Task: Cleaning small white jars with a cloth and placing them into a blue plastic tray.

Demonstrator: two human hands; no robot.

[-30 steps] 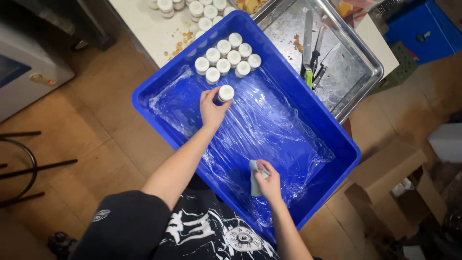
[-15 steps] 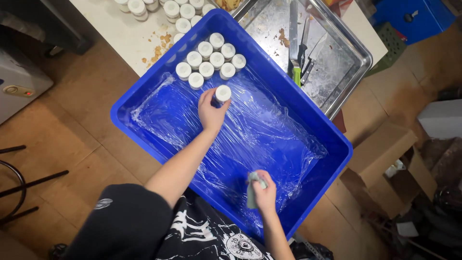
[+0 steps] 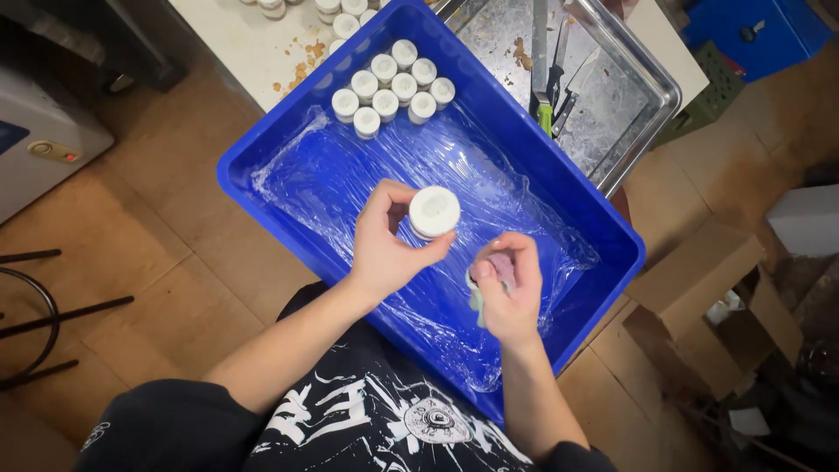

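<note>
We see bright, even overhead light; glare streaks the plastic film [image 3: 454, 175] lining the blue crate [image 3: 262, 188] toward twelve o'clock. Corners at nine and three o'clock dim, edges slightly soft.

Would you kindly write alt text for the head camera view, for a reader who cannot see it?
Seen from above, the left hand holds a small white-lidded jar over a blue crate lined with clear film, while the right hand holds a small pale tool. White-lidded jars cluster in the crate's far corner; a metal tray with knives lies beyond.
</note>
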